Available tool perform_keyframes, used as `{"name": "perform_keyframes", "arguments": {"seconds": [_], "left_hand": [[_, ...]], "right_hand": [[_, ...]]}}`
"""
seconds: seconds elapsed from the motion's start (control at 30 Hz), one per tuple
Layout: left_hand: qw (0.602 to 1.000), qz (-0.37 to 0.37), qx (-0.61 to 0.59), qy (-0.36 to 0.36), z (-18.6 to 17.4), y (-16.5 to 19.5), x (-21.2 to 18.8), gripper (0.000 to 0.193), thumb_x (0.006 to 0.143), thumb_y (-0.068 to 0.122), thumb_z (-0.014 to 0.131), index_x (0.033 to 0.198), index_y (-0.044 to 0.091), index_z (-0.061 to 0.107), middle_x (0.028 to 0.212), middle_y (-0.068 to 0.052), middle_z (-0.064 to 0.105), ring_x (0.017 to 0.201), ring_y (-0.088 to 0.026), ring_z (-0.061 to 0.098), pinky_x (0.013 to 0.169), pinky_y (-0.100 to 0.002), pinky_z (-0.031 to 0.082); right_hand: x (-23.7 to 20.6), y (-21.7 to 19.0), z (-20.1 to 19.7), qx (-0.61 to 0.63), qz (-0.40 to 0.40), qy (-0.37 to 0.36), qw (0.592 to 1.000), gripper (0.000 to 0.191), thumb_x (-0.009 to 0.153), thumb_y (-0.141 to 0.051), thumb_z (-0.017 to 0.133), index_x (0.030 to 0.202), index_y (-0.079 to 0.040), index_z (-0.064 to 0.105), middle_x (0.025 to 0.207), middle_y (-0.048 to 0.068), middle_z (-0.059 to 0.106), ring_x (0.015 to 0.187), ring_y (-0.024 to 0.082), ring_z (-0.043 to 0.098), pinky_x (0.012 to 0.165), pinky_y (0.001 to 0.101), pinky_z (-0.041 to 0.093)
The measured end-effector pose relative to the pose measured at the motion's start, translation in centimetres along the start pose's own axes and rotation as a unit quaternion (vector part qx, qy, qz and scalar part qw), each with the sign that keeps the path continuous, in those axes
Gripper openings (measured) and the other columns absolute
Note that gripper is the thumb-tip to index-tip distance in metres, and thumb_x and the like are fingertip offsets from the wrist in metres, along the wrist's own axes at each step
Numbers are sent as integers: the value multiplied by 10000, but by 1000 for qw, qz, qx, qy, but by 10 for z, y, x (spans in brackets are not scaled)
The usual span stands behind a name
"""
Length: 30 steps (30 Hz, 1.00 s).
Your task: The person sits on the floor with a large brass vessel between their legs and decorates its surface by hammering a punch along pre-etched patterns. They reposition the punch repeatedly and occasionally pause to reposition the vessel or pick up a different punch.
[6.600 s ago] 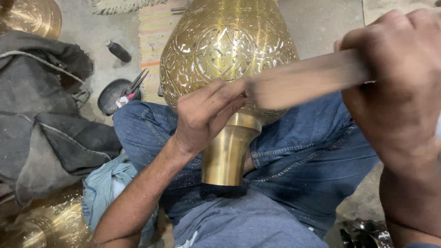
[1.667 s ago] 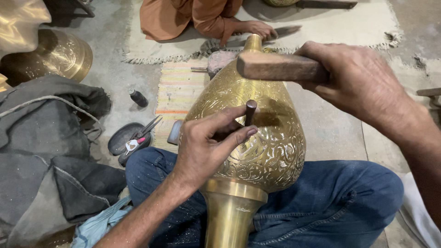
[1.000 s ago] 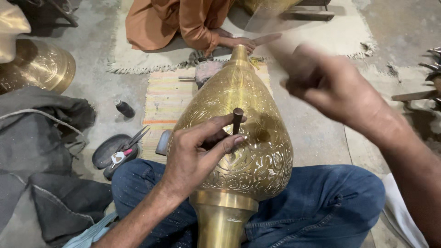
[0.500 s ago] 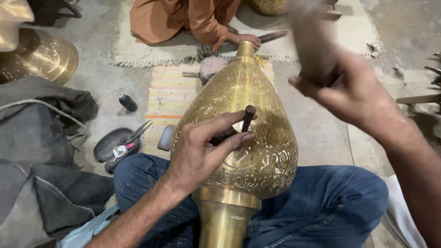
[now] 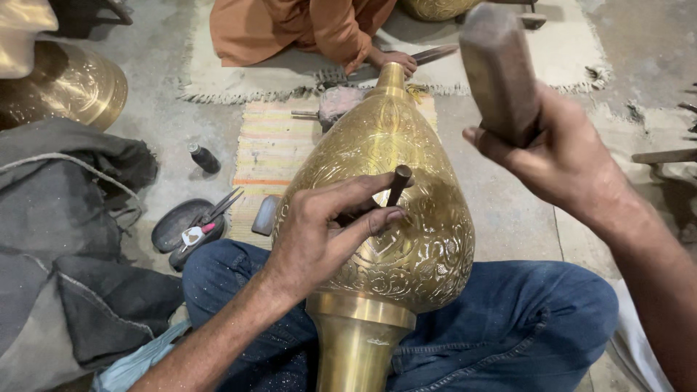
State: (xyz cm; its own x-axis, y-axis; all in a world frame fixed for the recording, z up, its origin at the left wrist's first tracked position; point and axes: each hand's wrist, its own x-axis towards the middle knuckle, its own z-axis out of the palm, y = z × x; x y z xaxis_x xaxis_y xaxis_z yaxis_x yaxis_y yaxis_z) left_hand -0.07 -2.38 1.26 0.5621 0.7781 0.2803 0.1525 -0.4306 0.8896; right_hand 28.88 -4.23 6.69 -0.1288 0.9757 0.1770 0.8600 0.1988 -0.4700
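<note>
A large engraved brass vase [image 5: 406, 210] lies across my lap, its neck pointing toward me. My left hand [image 5: 319, 232] rests on its belly and pinches a short dark metal punch [image 5: 398, 185] with the tip against the brass. My right hand [image 5: 559, 156] is raised above and to the right of the punch, gripping a wooden mallet [image 5: 499, 69] held upright. The mallet is clear of the punch.
Another person in orange [image 5: 305, 29] sits on a fringed mat at the top, one hand near a tool. A striped mat [image 5: 272, 149], a dark dish with pliers [image 5: 192, 225], a small bottle [image 5: 205, 157], grey cloth [image 5: 65, 232] and other brass pieces [image 5: 62, 83] lie at the left.
My right hand has swung the mallet down onto the punch and up again repeatedly; it is now lifted. My left hand keeps the punch on the vase.
</note>
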Motion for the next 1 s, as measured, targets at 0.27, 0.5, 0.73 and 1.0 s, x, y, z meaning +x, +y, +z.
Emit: {"name": "perform_keyframes", "arguments": {"seconds": [0.27, 0.5, 0.73, 1.0], "left_hand": [[993, -106, 29, 34, 8, 3, -3, 429, 907, 241, 757, 1306, 95, 697, 871, -93, 831, 687, -147, 783, 579, -323, 609], [996, -10, 35, 80, 16, -1, -12, 399, 925, 234, 762, 1279, 62, 698, 991, -99, 816, 833, -149, 814, 700, -290, 684], [997, -9, -1, 79, 14, -1, -11, 392, 918, 200, 758, 1269, 35, 701, 1055, -117, 817, 869, -167, 824, 731, -292, 688], [998, 14, 26, 56, 9, 0, -9, 381, 920, 172, 758, 1266, 23, 699, 1086, -128, 798, 880, -171, 812, 736, -292, 682]], "right_hand": [[1, 6, -4, -128, -54, 61, 988, 279, 947, -110, 745, 1150, -27, 573, 978, 180, 714, 850, 249, 730, 713, 355, 619], [5, -2, -14, -127, -94, 86, 984, 282, 946, -95, 744, 1153, -6, 573, 973, 185, 703, 864, 256, 713, 734, 375, 619], [12, 4, -11, -11, 82, -22, 996, 189, 956, -193, 801, 879, -44, 715, 835, 139, 707, 750, 247, 731, 684, 429, 615], [11, 5, -4, -167, 0, -66, 984, 214, 940, -203, 757, 1081, -100, 634, 866, 87, 742, 755, 203, 724, 824, 444, 595]]}}
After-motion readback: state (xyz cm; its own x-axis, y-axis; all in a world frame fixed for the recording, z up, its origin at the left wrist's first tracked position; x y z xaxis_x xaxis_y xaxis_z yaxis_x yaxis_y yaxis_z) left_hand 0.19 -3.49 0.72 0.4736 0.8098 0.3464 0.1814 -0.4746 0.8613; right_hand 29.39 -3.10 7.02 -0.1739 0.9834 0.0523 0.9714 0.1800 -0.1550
